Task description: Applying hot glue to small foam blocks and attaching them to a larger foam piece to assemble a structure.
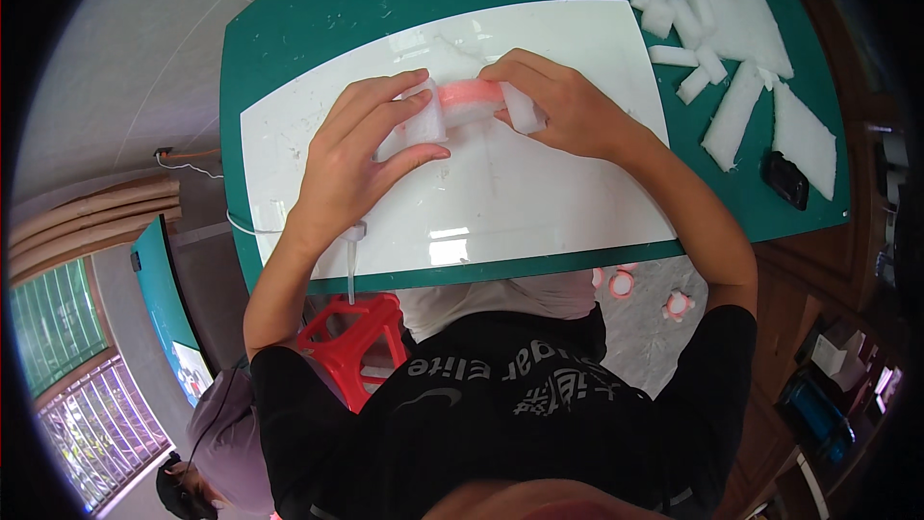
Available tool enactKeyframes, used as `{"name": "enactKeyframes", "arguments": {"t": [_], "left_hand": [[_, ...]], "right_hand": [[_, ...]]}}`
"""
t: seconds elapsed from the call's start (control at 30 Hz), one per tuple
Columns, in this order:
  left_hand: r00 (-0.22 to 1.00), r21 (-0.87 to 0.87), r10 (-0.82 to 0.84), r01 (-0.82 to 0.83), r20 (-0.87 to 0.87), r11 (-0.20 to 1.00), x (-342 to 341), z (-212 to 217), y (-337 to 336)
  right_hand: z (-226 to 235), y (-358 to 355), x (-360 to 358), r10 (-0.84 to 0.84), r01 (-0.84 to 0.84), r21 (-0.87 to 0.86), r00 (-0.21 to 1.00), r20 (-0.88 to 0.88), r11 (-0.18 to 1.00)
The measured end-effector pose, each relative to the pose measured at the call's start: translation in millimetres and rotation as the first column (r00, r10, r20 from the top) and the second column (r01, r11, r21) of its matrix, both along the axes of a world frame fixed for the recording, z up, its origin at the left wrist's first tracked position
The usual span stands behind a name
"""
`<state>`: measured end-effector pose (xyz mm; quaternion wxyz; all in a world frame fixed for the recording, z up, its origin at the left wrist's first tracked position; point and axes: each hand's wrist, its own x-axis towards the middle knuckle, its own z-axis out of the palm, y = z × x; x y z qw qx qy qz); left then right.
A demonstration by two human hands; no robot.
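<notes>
Over the white board (539,212) I hold a soft foam piece (472,101) between both hands. Its middle is a pink and white strip, and a white block sits at each end. My left hand (351,140) is closed around the left block, fingers behind and thumb in front. At the other end, my right hand (568,106) pinches the right block, its fingertips partly hidden by the foam. A white corded tool (352,241) lies by my left wrist, partly covered by the forearm; its kind is unclear.
The board lies on a green table mat (318,24). White foam offcuts (736,111) and a black object (785,180) are at the right. A red stool (361,327) stands below the table edge. Pink-white foam rounds (679,305) lie on the floor. Another person (226,443) is at lower left.
</notes>
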<state>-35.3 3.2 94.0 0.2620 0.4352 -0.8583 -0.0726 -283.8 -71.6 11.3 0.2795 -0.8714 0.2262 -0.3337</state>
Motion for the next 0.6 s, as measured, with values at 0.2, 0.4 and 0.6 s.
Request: {"name": "enactKeyframes", "arguments": {"t": [0.2,0.4,0.6], "left_hand": [[0.999,-0.024,0.013,-0.012,0.030,1.000,-2.9,-2.3,4.1],[0.999,-0.021,0.022,-0.021,0.039,1.000,-1.2,-4.4,3.8],[0.994,0.050,0.097,-0.095,-0.047,0.994,-6.5,-3.1,8.6]], "right_hand": [[-2.1,-0.8,0.2,0.006,-0.006,-0.008,1.000,0.006,1.000],[-1.7,0.7,0.2,-0.005,0.005,0.006,1.000,-0.006,1.000],[-2.6,-0.6,0.6,-0.009,0.009,-0.006,1.000,0.014,1.000]]}}
